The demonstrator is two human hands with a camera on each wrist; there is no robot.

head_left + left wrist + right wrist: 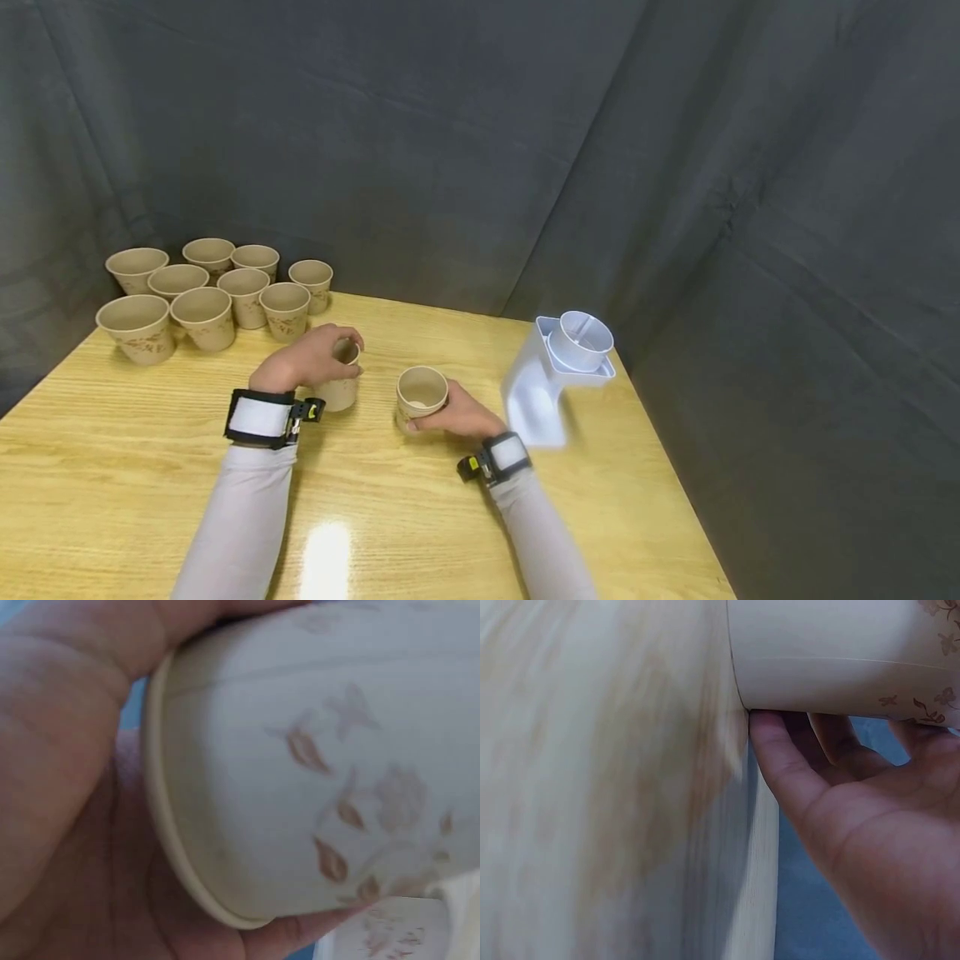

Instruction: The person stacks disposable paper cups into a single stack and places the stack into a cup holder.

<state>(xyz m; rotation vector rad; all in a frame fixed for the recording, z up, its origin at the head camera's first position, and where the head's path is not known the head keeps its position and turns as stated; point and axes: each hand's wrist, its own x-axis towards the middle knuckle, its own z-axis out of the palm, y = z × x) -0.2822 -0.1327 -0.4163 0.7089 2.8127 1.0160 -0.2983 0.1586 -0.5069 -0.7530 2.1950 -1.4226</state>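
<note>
While one grips high, the other grips low

Reaching over the rim, the left hand [306,360] holds a tan, tapered, flower-printed cup [337,396], perhaps to guide it from above. The right hand [468,412] grips a matching tan, round cup [415,408] low, probably steadying its base at the pale wooden tabletop [390,525] and leaving its mouth uncovered. Similar tan printed cups [204,321] cluster far left, likely giving both hands room.

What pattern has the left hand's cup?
The cup bears brownish leaves and flowers, clearest in the left wrist view.
</note>
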